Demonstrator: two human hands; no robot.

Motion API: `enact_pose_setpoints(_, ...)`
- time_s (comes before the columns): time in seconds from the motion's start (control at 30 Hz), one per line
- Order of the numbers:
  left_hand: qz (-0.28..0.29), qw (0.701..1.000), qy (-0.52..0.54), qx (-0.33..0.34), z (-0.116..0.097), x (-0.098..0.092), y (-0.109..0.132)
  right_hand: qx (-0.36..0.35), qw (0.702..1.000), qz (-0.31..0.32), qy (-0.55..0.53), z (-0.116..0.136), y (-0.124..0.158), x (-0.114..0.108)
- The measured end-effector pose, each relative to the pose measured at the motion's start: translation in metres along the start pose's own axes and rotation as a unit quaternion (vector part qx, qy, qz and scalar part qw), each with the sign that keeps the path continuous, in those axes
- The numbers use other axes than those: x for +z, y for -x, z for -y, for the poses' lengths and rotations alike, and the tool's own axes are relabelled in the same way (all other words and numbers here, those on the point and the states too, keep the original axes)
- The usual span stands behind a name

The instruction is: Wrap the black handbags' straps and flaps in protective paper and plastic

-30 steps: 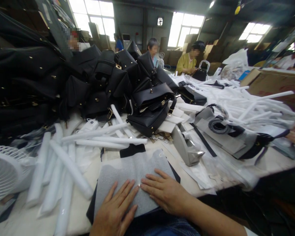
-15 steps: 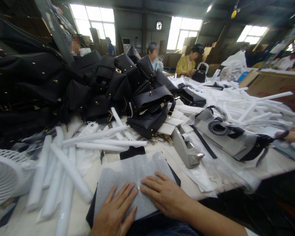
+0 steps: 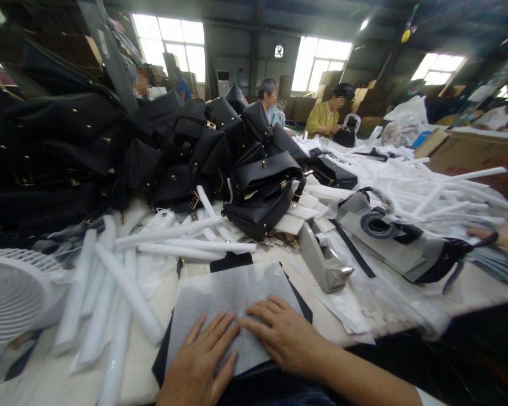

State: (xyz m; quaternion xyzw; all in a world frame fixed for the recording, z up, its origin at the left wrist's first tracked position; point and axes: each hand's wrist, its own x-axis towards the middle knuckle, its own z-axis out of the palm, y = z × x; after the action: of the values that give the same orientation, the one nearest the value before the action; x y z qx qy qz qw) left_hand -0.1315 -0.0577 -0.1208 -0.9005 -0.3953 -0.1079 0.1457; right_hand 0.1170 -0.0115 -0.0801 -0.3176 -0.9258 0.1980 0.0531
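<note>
A translucent whitish sheet (image 3: 232, 287) covers a black bag (image 3: 305, 311) that lies flat at the table's near edge. Dark corners of the bag stick out at both sides, and a black flap (image 3: 231, 261) shows beyond the sheet's far edge. My left hand (image 3: 205, 349) rests flat on the left half of the sheet, fingers stretched out. On the right half lies my right hand (image 3: 281, 332), also flat, its fingertips close to those of the left. Neither hand grips anything.
Black handbags (image 3: 258, 186) are heaped at the back left. White foam tubes (image 3: 129, 293) lie left, beside a white fan (image 3: 12, 299). A tape dispenser (image 3: 325, 262) stands right, near a grey-wrapped bag (image 3: 389, 237). Co-workers sit behind; another person's hand (image 3: 502, 235) reaches in far right.
The camera view has shifted slightly, so the scene sits a little lower and further right. Both hands stay flat on the sheet, with the right fingertips now closer to the left hand.
</note>
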Motion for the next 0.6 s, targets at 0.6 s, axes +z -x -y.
enact_pose_setpoints(0.6, -0.066, 0.995, 0.058, -0.043, -0.0055, 0.0053, 0.0057, -0.015, 1.0, -0.003, 0.005, 0.0015, 0.0025, 0.0006)
